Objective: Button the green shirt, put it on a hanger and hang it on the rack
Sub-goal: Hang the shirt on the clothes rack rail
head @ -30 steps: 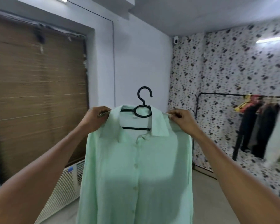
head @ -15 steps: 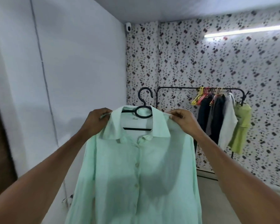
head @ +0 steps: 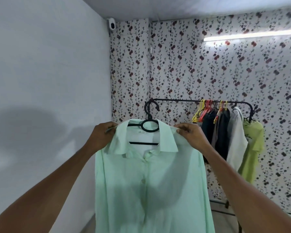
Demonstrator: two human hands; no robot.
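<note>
The pale green shirt (head: 146, 185) hangs buttoned on a black hanger (head: 149, 126), held up in front of me. My left hand (head: 102, 137) grips its left shoulder, and my right hand (head: 191, 134) pinches its right shoulder beside the collar. The hanger's hook sticks up above the collar, free of any rail. The black clothes rack (head: 180, 100) stands behind against the flowered wall, its left part of the rail bare. The shirt's lower hem is cut off by the frame.
Several garments hang on the rack's right part: dark clothes (head: 220, 132), a white shirt (head: 237, 140) and a yellow-green T-shirt (head: 252, 148), with yellow and red hangers (head: 203, 111). A plain white wall (head: 49, 81) is on the left.
My view has swung right from the blind and white wall to the flowered wall, and the rack now sits right behind the shirt. Both hands keep the same hold.
</note>
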